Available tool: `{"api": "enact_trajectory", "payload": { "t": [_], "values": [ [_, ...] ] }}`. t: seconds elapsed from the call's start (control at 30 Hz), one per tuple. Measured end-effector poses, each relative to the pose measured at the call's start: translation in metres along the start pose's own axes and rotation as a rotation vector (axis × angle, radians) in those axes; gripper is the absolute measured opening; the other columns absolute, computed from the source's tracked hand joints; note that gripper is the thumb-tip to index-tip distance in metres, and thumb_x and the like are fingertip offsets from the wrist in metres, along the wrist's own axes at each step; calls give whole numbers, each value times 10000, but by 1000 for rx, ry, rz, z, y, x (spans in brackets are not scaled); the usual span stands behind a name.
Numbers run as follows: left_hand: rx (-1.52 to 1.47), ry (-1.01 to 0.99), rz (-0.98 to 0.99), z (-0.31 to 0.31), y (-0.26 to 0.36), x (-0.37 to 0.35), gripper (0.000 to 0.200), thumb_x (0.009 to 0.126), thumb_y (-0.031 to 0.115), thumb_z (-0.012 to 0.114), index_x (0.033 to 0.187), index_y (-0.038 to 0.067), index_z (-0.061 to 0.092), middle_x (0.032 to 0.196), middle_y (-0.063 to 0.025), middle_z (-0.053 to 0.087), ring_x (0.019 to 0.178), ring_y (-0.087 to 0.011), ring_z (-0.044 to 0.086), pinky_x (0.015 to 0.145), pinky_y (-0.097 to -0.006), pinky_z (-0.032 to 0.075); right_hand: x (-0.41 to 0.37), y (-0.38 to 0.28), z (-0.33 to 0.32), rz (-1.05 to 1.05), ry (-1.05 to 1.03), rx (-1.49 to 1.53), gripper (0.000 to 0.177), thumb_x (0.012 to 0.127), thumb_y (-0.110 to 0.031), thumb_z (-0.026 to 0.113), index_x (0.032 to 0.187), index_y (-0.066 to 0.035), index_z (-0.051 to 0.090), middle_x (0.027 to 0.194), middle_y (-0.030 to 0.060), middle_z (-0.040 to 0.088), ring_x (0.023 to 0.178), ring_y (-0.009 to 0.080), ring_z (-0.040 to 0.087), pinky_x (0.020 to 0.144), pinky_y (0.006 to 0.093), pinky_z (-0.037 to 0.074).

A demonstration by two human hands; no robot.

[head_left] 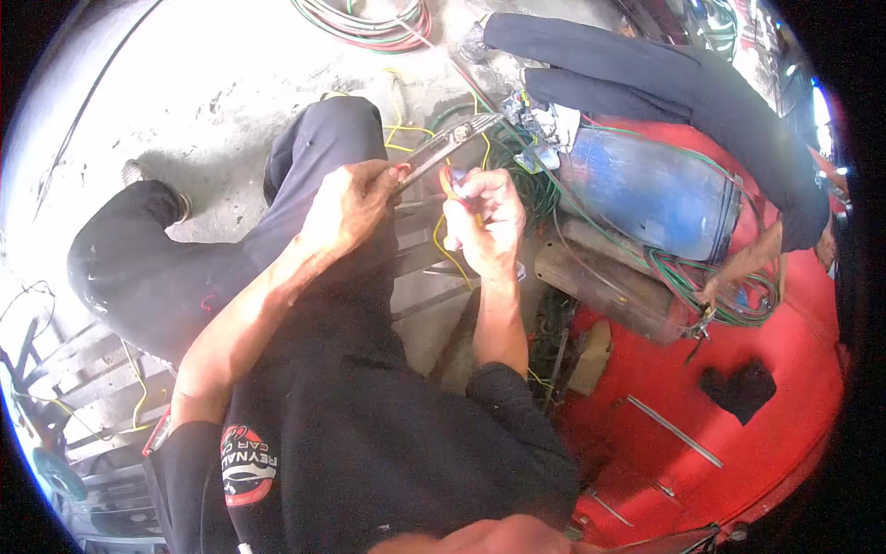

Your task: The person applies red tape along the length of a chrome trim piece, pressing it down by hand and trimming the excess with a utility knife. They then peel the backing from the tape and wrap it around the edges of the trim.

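My left hand (349, 210) is closed, thumb and fingers pinching the near end of a flat grey metal bar (448, 148). The bar slants up and away to the right, with a fitting near its far end. A small red bit shows at the left fingertips. Just right of the bar, my right hand (489, 226) is closed around a small orange piece (448, 181); its kind is hard to make out. A thin yellow wire (437, 235) hangs below, between the hands. Whether it joins the orange piece cannot be told.
A blue drum (651, 194) and a rusty cylinder (609, 286) lie at right, near coiled green hoses (757, 300). A red padded surface (775, 443) carries metal strips. Another person's dark-clothed limb (628, 69) and hand (748, 263) are nearby. More hose (378, 32) lies on the floor.
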State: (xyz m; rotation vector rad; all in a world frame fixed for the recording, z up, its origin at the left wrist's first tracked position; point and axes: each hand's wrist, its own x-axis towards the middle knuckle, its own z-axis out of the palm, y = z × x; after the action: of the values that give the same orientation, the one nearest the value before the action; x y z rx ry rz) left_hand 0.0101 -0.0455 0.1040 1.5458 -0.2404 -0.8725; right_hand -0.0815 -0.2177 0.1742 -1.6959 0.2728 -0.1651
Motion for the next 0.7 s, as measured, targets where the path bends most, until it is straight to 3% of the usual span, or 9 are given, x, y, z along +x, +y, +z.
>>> {"api": "enact_trajectory", "payload": {
  "t": [0.1, 0.13, 0.23, 0.33, 0.43, 0.5, 0.53, 0.63, 0.7],
  "values": [
    [-90, -13, -63, 0, 3, -1, 428, 1052, 404, 600, 1103, 4, 742, 749, -108, 718, 661, -142, 619, 654, -348, 512, 0, 7, 2, -116, -36, -105, 286, 889, 126, 676, 1045, -65, 532, 895, 38, 599, 567, 48, 554, 468, 204, 474],
    [-90, -21, -54, 0, 2, -1, 428, 1053, 402, 600, 1110, 2, 741, 744, -104, 713, 668, -134, 617, 653, -344, 510, 0, 9, 2, -172, -50, -151, 297, 887, 142, 657, 1042, -75, 526, 887, 33, 586, 542, 43, 534, 450, 202, 463],
    [-85, -41, -41, 0, 0, -2, 421, 1056, 393, 600, 1140, 3, 736, 738, -89, 700, 683, -119, 608, 653, -336, 506, -4, 11, 2, -138, -38, -131, 297, 890, 114, 693, 1070, -64, 539, 916, 51, 617, 647, 69, 614, 543, 208, 522],
    [-60, -45, -31, 0, 5, -6, 396, 1062, 362, 601, 1191, 11, 731, 775, -57, 699, 695, -102, 596, 651, -311, 499, -2, 15, 6, -230, 81, -259, 326, 890, 31, 770, 1157, -14, 587, 1009, 99, 691, 871, 124, 701, 717, 249, 579],
    [-14, -27, 15, -1, 8, -11, 375, 1066, 320, 611, 1242, 8, 723, 846, -12, 711, 729, -66, 585, 652, -265, 489, -6, 10, 16, -28, 193, -337, 422, 881, -13, 806, 1244, -13, 591, 1076, 130, 717, 918, 151, 721, 720, 280, 598],
    [28, -9, 14, 0, 12, -16, 377, 1059, 316, 624, 1248, 3, 718, 862, -15, 714, 745, -71, 586, 676, -268, 497, -7, 0, 22, -81, 170, -550, 437, 867, -45, 826, 1252, -14, 621, 1061, 151, 730, 923, 193, 740, 731, 302, 616],
    [12, -17, -21, 1, 10, -16, 352, 1051, 284, 632, 1248, 4, 715, 927, -80, 754, 827, -122, 655, 755, -305, 526, -9, 4, 24, -94, 162, -601, 421, 866, -50, 827, 1237, -12, 631, 1051, 151, 731, 921, 200, 743, 734, 302, 618],
    [120, 52, 155, 5, 6, -17, 329, 1048, 253, 626, 1254, 11, 711, 1021, -164, 773, 930, -192, 710, 832, -341, 538, -5, 20, 27, -219, 169, -640, 352, 875, -50, 811, 1186, 1, 655, 1024, 163, 732, 900, 223, 755, 719, 307, 627],
    [157, 69, 154, 6, 4, -16, 328, 1049, 250, 618, 1246, 6, 713, 1066, -198, 767, 989, -231, 721, 860, -358, 539, -3, 36, 29, -250, 185, -597, 335, 883, -41, 798, 1182, 5, 653, 1034, 164, 729, 887, 223, 757, 701, 306, 628]
  ]
}}
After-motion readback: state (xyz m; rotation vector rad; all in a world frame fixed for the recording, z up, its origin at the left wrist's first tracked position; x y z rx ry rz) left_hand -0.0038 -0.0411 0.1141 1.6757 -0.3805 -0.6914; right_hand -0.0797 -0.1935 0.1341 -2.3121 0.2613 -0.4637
